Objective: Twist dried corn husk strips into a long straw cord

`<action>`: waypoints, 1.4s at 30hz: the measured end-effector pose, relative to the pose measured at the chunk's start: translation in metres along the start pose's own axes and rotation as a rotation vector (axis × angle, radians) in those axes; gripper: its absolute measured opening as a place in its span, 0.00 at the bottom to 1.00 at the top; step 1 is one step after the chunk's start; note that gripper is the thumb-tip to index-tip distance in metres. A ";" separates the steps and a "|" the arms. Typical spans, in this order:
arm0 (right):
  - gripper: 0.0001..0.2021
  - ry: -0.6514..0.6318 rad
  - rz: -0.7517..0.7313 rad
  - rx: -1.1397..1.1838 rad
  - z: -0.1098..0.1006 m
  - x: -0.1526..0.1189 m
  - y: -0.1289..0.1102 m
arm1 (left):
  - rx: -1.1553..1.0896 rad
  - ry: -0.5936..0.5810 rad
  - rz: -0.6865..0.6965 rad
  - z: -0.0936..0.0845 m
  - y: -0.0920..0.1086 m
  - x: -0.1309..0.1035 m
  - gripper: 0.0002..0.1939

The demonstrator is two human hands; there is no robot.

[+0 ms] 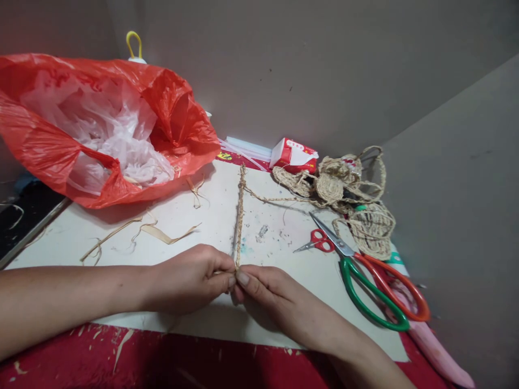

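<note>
A thin braided straw cord [240, 221] runs up the white board [211, 324] from between my two hands. My left hand [198, 278] pinches its near end between thumb and fingers. Touching it from the right, my right hand [270, 292] pinches the same end, thumb on top. The fingertips of both meet there and hide the very end of the cord. Near the cord's top, a second braided strand [279, 200] leads right to coiled straw braids [334, 178].
A red plastic bag [174, 108] holding white plastic stands at back left. Loose straw strips [162, 235] lie before it. Large scissors [348, 254] and small red-handled scissors [320, 241] lie at right. Behind are a red tissue pack [292, 154] and grey walls.
</note>
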State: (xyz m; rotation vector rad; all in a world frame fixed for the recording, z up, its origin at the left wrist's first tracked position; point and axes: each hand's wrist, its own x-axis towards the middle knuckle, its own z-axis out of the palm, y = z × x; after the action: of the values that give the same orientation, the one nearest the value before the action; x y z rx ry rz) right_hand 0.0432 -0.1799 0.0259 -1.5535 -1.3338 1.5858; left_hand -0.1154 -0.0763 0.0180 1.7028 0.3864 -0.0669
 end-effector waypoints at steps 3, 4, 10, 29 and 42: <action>0.20 -0.033 0.022 0.058 -0.001 0.003 0.005 | 0.212 0.059 0.014 -0.001 0.004 -0.001 0.13; 0.20 -0.040 0.027 0.105 0.000 0.004 0.007 | 0.262 0.081 0.022 0.000 0.004 -0.001 0.13; 0.22 0.042 0.097 0.292 0.012 0.010 0.021 | 0.336 0.059 0.031 -0.004 0.006 -0.003 0.13; 0.19 0.255 0.068 0.629 0.045 0.011 0.020 | 1.181 0.036 0.185 0.039 -0.001 -0.022 0.09; 0.21 0.316 -0.044 0.932 0.005 0.013 0.012 | 1.094 -0.160 0.265 0.014 0.058 -0.061 0.05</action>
State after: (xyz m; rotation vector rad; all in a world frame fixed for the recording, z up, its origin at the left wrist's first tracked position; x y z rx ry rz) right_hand 0.0391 -0.1740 0.0094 -1.0858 -0.3355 1.5095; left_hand -0.1535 -0.1099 0.0868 2.7875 -0.0418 -0.2521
